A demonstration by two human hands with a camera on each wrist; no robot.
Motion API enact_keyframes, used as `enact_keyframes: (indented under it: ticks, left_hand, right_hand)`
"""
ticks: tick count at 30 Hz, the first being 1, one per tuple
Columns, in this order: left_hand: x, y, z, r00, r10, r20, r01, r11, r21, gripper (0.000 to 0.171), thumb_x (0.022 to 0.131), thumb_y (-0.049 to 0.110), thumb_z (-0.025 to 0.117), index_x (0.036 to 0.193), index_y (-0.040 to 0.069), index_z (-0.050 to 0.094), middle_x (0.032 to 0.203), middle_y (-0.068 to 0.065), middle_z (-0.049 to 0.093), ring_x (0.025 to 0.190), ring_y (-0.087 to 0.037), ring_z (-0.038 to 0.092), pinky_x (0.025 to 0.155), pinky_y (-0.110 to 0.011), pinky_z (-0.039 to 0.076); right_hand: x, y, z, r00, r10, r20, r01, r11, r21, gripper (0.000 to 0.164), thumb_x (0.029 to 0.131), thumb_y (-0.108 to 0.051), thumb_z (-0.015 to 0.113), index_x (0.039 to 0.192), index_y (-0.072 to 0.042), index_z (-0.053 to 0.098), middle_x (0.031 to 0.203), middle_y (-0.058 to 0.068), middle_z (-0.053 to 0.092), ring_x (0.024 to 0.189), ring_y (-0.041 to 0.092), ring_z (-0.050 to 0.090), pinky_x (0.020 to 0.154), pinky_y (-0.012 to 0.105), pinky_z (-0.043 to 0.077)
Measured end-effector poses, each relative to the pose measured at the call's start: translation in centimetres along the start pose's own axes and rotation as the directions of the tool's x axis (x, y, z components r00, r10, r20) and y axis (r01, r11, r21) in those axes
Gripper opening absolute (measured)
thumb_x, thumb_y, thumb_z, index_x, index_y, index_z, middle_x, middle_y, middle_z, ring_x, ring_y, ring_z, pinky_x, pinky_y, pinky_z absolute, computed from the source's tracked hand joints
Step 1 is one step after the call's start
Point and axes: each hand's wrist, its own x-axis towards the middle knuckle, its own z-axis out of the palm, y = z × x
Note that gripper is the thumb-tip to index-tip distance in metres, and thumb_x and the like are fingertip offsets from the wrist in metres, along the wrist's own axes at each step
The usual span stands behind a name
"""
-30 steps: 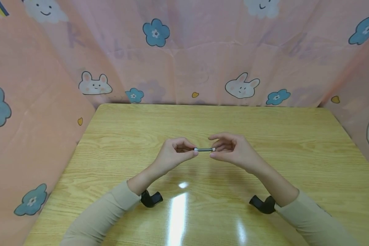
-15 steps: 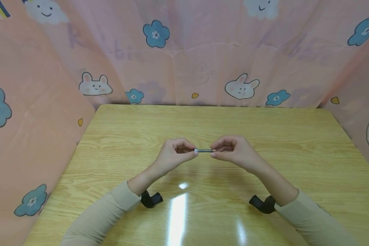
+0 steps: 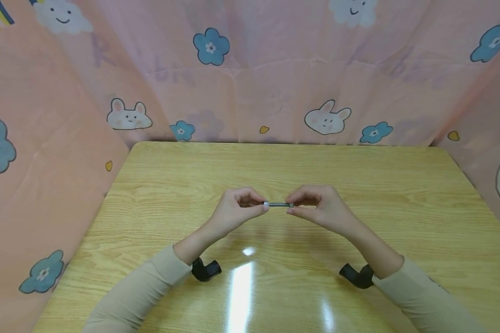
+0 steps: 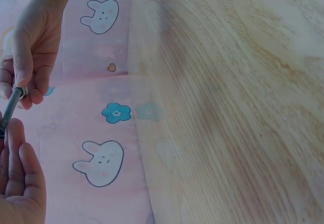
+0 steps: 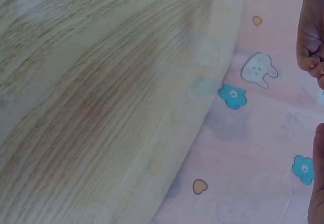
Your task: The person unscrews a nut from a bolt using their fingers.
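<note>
A grey metal bolt (image 3: 278, 204) is held level above the table between both hands. The left hand (image 3: 239, 206) pinches its left end between thumb and fingers. On the right end sits a small metal nut (image 3: 291, 205), with the thumb and index finger of the right hand (image 3: 318, 206) around it. From the left wrist, the threads of the bolt (image 4: 10, 107) show, running from the fingers of the left hand (image 4: 23, 178) up to the right hand (image 4: 38, 52). Only parts of the left hand (image 5: 311, 37) and right hand (image 5: 318, 178) enter the right wrist view; the bolt is out of it.
Beneath the hands lies a wood-grain table (image 3: 191, 171) with bright light reflections near its front. A pink cloth (image 3: 266, 83) printed with rabbits and flowers hangs behind and at both sides. Black devices (image 3: 206, 269) are worn at both wrists.
The right hand's index finger, raised off the bolt's right end a second ago, has come down to meet the thumb at the nut. The left hand has stayed almost still.
</note>
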Motion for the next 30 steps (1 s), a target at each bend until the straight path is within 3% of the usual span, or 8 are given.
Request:
enact_keyframes:
  ticks: [5, 12, 23, 30]
  left_hand:
    - [0.5, -1.3, -0.1, 1.0, -0.005, -0.005, 0.005, 1.0, -0.007, 0.013, 0.084, 0.002, 0.067, 0.096, -0.003, 0.066, 0.091, -0.008, 0.066, 0.077, -0.015, 0.063, 0.072, -0.031, 0.052]
    - [0.6, -2.0, -0.1, 1.0, 0.03, -0.003, -0.03, 0.999, -0.023, 0.014, 0.084, 0.009, 0.069, 0.095, 0.0, 0.067, 0.091, -0.008, 0.066, 0.077, -0.018, 0.064, 0.072, -0.032, 0.053]
    - [0.7, -2.3, -0.1, 0.999, 0.046, 0.003, -0.046, 0.999, -0.029, 0.013, 0.084, 0.008, 0.069, 0.094, 0.0, 0.067, 0.091, -0.008, 0.066, 0.078, -0.019, 0.064, 0.072, -0.033, 0.053]
    - [0.9, -2.3, -0.2, 0.999, 0.042, -0.002, -0.042, 0.998, -0.039, 0.013, 0.084, 0.009, 0.069, 0.094, 0.0, 0.067, 0.091, -0.008, 0.067, 0.08, -0.026, 0.064, 0.072, -0.033, 0.053]
  right_hand:
    - [-0.1, 0.1, 0.0, 0.996, 0.085, 0.008, -0.085, 0.995, 0.057, 0.019, 0.081, -0.002, 0.071, 0.1, -0.001, 0.067, 0.095, 0.007, 0.067, 0.082, 0.016, 0.066, 0.07, 0.029, 0.055]
    - [-0.2, 0.3, 0.0, 0.98, 0.197, 0.023, -0.199, 0.975, 0.104, 0.025, 0.083, -0.007, 0.07, 0.105, 0.003, 0.066, 0.098, 0.014, 0.067, 0.084, 0.015, 0.067, 0.072, 0.029, 0.054]
    - [-0.2, 0.8, -0.2, 0.968, 0.238, 0.077, -0.25, 0.937, 0.245, 0.029, 0.088, -0.005, 0.064, 0.112, 0.01, 0.06, 0.102, 0.023, 0.065, 0.089, 0.016, 0.067, 0.079, 0.03, 0.053]
    - [-0.1, 1.0, -0.2, 0.963, 0.255, 0.086, -0.269, 0.924, 0.27, 0.029, 0.089, -0.007, 0.062, 0.112, 0.011, 0.06, 0.103, 0.022, 0.066, 0.092, 0.019, 0.067, 0.081, 0.031, 0.052]
